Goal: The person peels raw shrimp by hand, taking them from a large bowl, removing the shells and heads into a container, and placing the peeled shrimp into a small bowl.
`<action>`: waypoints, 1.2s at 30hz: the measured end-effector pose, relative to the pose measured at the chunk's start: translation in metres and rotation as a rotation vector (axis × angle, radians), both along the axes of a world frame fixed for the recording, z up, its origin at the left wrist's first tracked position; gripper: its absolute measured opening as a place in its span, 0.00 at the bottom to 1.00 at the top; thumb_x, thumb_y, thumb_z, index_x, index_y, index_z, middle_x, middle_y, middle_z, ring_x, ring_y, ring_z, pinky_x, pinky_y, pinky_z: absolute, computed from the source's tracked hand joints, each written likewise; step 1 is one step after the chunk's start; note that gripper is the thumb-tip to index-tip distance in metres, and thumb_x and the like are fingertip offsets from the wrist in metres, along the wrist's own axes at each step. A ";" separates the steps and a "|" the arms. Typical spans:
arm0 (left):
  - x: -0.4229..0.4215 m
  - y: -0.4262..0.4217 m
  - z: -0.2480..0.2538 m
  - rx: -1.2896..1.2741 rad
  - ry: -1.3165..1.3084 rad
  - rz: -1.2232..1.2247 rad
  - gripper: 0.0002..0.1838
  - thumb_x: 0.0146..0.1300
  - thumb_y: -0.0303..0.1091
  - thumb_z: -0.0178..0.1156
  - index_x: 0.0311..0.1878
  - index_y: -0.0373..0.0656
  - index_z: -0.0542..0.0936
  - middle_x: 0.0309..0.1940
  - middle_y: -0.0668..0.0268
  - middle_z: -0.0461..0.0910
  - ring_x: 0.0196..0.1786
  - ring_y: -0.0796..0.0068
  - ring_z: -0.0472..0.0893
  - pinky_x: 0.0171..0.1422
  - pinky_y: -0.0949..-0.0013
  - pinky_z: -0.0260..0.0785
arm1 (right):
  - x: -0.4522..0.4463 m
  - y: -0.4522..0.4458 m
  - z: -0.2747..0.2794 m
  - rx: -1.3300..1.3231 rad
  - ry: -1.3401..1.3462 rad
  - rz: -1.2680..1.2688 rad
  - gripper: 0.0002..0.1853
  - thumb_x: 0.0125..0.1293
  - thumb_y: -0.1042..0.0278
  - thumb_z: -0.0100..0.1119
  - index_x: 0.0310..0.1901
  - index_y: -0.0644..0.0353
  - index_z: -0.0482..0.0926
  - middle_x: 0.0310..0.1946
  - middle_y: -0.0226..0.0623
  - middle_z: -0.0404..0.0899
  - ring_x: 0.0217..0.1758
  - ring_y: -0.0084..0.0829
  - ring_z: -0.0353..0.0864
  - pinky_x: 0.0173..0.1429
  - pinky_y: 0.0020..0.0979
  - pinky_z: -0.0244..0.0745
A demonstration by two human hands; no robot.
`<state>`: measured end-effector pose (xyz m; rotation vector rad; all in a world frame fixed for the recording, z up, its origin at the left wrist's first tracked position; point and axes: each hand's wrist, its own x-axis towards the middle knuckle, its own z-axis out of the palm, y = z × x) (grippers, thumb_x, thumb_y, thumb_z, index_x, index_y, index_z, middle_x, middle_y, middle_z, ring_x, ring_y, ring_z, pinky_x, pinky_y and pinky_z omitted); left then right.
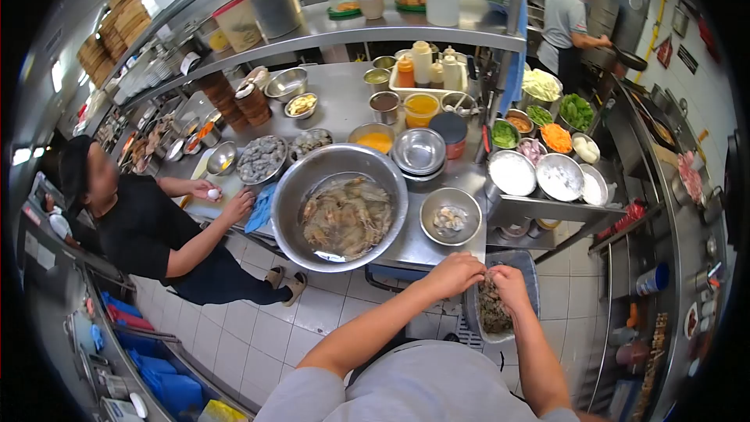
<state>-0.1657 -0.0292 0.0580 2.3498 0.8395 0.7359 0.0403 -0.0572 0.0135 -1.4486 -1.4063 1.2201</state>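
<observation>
My left hand and my right hand meet just past the counter's front edge, fingers pinched around a small greyish shrimp that they mostly hide. Directly below them is a grey bin holding a heap of shrimp shells. On the counter beyond my left hand, a steel bowl contains a few peeled shrimp. To its left stands a large steel basin with whole, unpeeled shrimp in water.
A co-worker stands at the left, holding a small white item. Bowls of grey shrimp, stacked steel bowls and a sauce-bottle tray occupy the counter. White-filled containers stand right. Another person holds a pan far back.
</observation>
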 end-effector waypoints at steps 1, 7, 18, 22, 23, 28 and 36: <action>-0.004 0.000 0.005 0.047 -0.016 0.004 0.11 0.63 0.36 0.62 0.44 0.41 0.82 0.38 0.58 0.82 0.43 0.52 0.78 0.51 0.54 0.70 | 0.000 0.001 -0.009 -0.127 0.255 -0.147 0.07 0.61 0.70 0.58 0.30 0.62 0.83 0.30 0.33 0.83 0.31 0.28 0.79 0.35 0.28 0.71; -0.068 0.025 0.028 -0.435 -0.421 0.291 0.09 0.69 0.34 0.60 0.47 0.41 0.80 0.38 0.66 0.82 0.37 0.72 0.81 0.42 0.67 0.73 | 0.031 0.000 -0.035 -0.267 0.495 -0.427 0.07 0.69 0.66 0.58 0.41 0.59 0.81 0.27 0.27 0.78 0.27 0.18 0.74 0.29 0.22 0.70; -0.348 0.152 0.062 -0.268 -0.943 0.917 0.14 0.67 0.31 0.62 0.54 0.39 0.77 0.40 0.67 0.82 0.39 0.80 0.80 0.39 0.74 0.73 | 0.106 -0.050 -0.136 -0.461 0.163 -0.611 0.25 0.65 0.76 0.55 0.64 0.58 0.66 0.34 0.33 0.78 0.25 0.22 0.75 0.24 0.23 0.70; -0.448 0.250 0.024 -0.008 -0.478 1.104 0.12 0.65 0.31 0.62 0.48 0.34 0.81 0.37 0.59 0.84 0.40 0.71 0.81 0.46 0.65 0.74 | 0.099 -0.077 -0.133 -0.522 0.098 -0.577 0.19 0.68 0.75 0.53 0.59 0.59 0.69 0.35 0.35 0.79 0.25 0.23 0.76 0.24 0.23 0.71; -0.450 0.263 0.024 0.069 -0.408 1.141 0.12 0.64 0.31 0.62 0.47 0.34 0.81 0.38 0.55 0.85 0.41 0.66 0.83 0.49 0.63 0.74 | 0.099 -0.083 -0.128 -0.528 0.090 -0.593 0.19 0.68 0.75 0.53 0.59 0.59 0.69 0.35 0.35 0.79 0.25 0.23 0.76 0.24 0.23 0.71; -0.455 0.285 0.002 0.032 0.161 1.072 0.15 0.59 0.27 0.58 0.51 0.40 0.82 0.45 0.50 0.83 0.50 0.51 0.83 0.55 0.56 0.73 | 0.096 -0.104 -0.109 -0.510 0.123 -0.710 0.16 0.67 0.73 0.54 0.56 0.61 0.73 0.34 0.33 0.81 0.26 0.23 0.78 0.25 0.23 0.72; -0.448 0.259 -0.003 0.463 0.096 0.920 0.16 0.60 0.27 0.56 0.51 0.42 0.83 0.46 0.49 0.83 0.50 0.48 0.82 0.58 0.54 0.73 | 0.086 -0.124 -0.121 -0.615 0.042 -0.704 0.11 0.69 0.71 0.54 0.52 0.57 0.73 0.33 0.33 0.81 0.26 0.25 0.78 0.26 0.23 0.72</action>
